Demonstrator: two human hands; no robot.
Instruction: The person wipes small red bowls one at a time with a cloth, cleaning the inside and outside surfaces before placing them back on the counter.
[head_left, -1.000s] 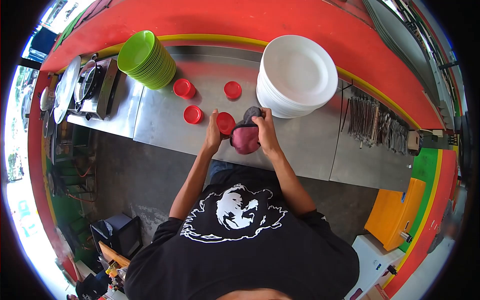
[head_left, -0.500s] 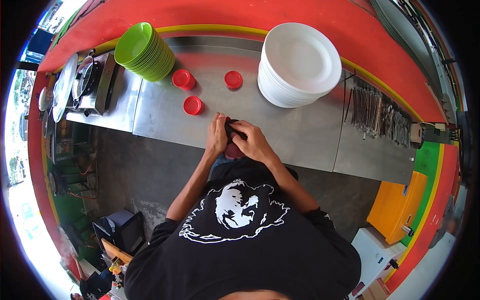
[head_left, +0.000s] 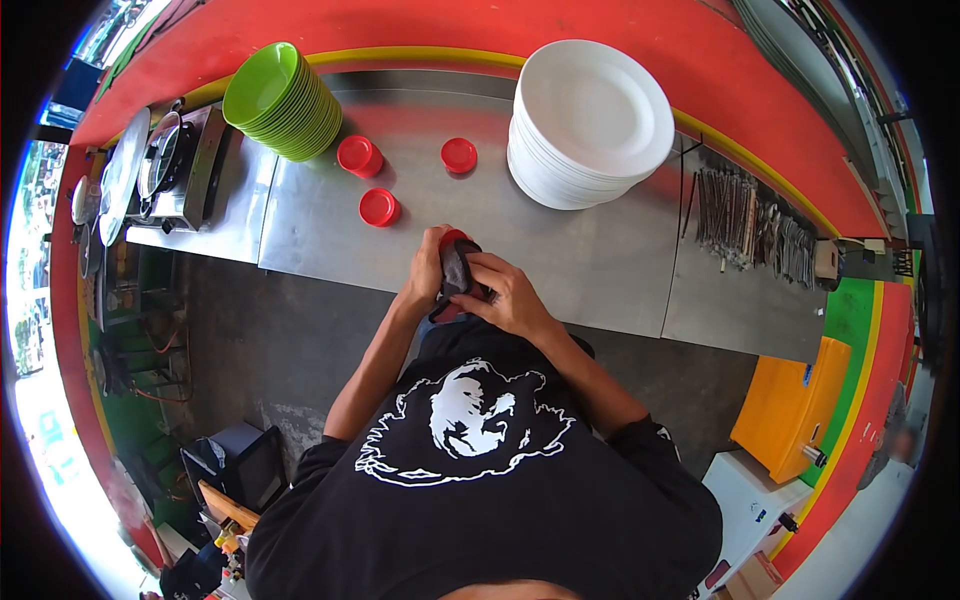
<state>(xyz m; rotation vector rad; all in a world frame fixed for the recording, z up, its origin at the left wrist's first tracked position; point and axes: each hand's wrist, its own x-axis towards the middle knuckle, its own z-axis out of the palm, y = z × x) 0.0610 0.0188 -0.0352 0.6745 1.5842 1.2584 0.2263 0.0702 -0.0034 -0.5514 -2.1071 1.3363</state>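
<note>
At the counter's near edge my left hand (head_left: 426, 268) is closed around a small red container (head_left: 452, 237), only part of which shows. My right hand (head_left: 508, 298) grips a dark cloth (head_left: 457, 268) with reddish parts, pressed against that container. Both hands meet in front of my shirt. Beyond them on the metal counter stand three similar items: a red container (head_left: 379, 207), another red container (head_left: 359, 156) behind it, and a red container (head_left: 459, 156) farther right.
A leaning stack of green bowls (head_left: 290, 105) stands at the back left, with a stove and pan (head_left: 178, 165) beyond. Tall stacked white plates (head_left: 592, 120) are right of centre. Cutlery (head_left: 750, 220) lies at the right end of the metal counter (head_left: 580, 265).
The dark cloth has opened out and hangs lower between my hands. My right hand has shifted down slightly, and more of the red rim shows by my left fingers.
</note>
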